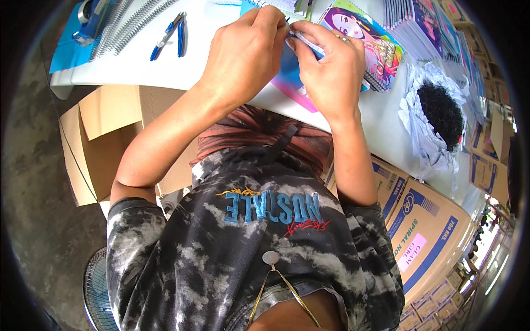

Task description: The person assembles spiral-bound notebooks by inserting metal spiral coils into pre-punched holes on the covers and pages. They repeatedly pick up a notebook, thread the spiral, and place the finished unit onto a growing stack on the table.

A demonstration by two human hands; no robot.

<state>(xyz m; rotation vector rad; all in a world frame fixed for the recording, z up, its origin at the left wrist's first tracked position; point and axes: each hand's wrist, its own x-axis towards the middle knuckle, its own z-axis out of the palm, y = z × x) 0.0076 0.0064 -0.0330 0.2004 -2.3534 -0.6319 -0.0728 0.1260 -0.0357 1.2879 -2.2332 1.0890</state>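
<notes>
My left hand (243,58) is closed in a pinch at the far edge of the table, its fingertips meeting those of my right hand. A thin dark tip shows between them, too small to name. My right hand (333,71) grips a notebook (291,79) by its edge, thumb on top. Its blue and pink cover hangs partly below my hands, and the rest is hidden behind them. Just right of it lies a spiral notebook with a colourful illustrated cover (381,47). Blue-handled cutting pliers (169,37) lie to the left, apart from my hands.
Long metal spiral coils (135,27) and a blue tape dispenser (91,22) sit at the far left of the white table (130,71). Stacked notebooks (406,27) stand far right. Crumpled white wrapping (411,107) holds a black curly mass (440,116). Cardboard boxes (113,118) flank me below.
</notes>
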